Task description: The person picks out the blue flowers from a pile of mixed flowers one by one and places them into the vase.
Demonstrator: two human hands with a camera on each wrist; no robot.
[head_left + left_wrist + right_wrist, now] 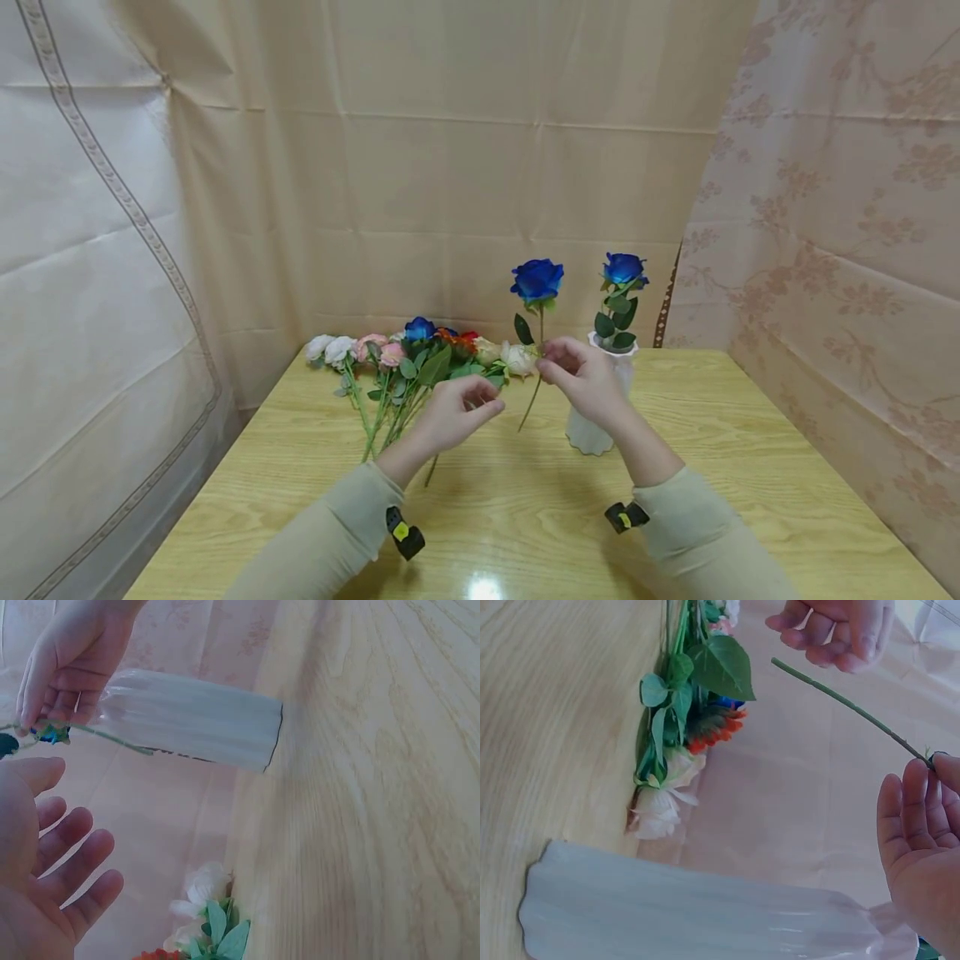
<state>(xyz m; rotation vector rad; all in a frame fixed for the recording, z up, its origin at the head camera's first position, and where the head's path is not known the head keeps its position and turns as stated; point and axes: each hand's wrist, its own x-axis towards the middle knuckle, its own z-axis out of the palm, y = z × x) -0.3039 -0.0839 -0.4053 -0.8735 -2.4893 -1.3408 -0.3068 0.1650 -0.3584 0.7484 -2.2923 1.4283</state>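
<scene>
The right hand (585,375) pinches the thin green stem (529,404) of a deep-blue rose with layered petals (537,281) between the thumb and the fingertips. The blossom stands upright above these fingers, one dark green leaf is just above them, and the bare stem end slants down below them, to the left. The left hand (457,412) holds nothing; its fingers are loosely bent and slightly apart, near the stem end but not touching it. Behind the right fingers, a little to their right, stands a tall glossy white vase with wavy edges (592,433), with a second blue rose (624,268) in it. Beyond the left fingers, a pile of white, pink, blue and orange-red flowers (435,367) lies on the yellowish wood-grain table (487,533).
</scene>
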